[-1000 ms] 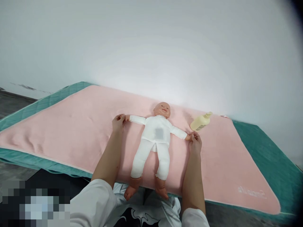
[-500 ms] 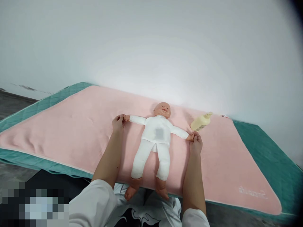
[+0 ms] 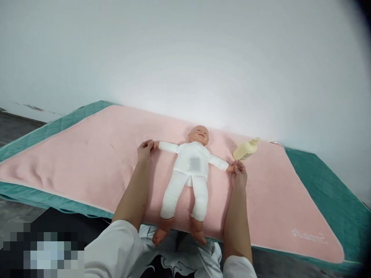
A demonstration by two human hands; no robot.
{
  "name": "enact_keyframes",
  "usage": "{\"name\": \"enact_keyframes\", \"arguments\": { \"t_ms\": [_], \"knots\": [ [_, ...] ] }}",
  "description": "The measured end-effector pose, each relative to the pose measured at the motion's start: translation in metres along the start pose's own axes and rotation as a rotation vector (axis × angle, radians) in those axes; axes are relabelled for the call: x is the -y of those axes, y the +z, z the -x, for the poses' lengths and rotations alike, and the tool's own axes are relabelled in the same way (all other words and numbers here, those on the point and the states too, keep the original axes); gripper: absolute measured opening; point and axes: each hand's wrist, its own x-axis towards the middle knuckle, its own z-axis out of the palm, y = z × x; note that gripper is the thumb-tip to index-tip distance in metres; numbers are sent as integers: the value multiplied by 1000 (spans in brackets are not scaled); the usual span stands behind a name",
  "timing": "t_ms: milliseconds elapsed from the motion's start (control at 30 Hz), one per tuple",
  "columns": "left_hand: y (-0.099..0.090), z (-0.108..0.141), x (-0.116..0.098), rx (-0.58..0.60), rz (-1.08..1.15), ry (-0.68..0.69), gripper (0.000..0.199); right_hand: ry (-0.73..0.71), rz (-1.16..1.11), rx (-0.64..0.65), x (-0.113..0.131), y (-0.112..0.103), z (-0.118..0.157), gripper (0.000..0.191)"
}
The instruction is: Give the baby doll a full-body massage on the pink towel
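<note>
A baby doll (image 3: 191, 160) in a white top and white trousers lies face up, its head away from me and its arms spread to both sides. Its bare feet reach past the near edge of the pink mat (image 3: 87, 154). With closed fingers, my left hand (image 3: 145, 150) grips the doll's hand on the left side. On the right, my right hand (image 3: 240, 173) pinches the doll's other hand. Both doll hands are partly hidden by my fingers.
A pale yellow pump bottle (image 3: 245, 150) lies on its side just beyond my right hand. Under the pink mat is a green quilted cover (image 3: 327, 185). A white wall (image 3: 185, 58) rises behind the far edge. Something black is at the lower left.
My right hand and the doll's hand in it have shifted very slightly inward. The left hand is nearly unchanged, and the doll's body stays in place.
</note>
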Motion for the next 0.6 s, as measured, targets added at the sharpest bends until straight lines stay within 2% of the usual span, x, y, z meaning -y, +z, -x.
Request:
{"name": "enact_keyframes", "arguments": {
  "t_ms": [233, 400, 600],
  "knots": [
    [1, 1, 0, -19, 5, -2, 4, 3, 7, 27, -1, -1, -1, 25],
    [-2, -1, 2, -8, 3, -2, 10, 8, 26, 33, -2, -3, -3, 20],
    [-2, -2, 1, -16, 8, -35, 19, 24, -1, -32, -5, -3, -4, 19]
  ]
}}
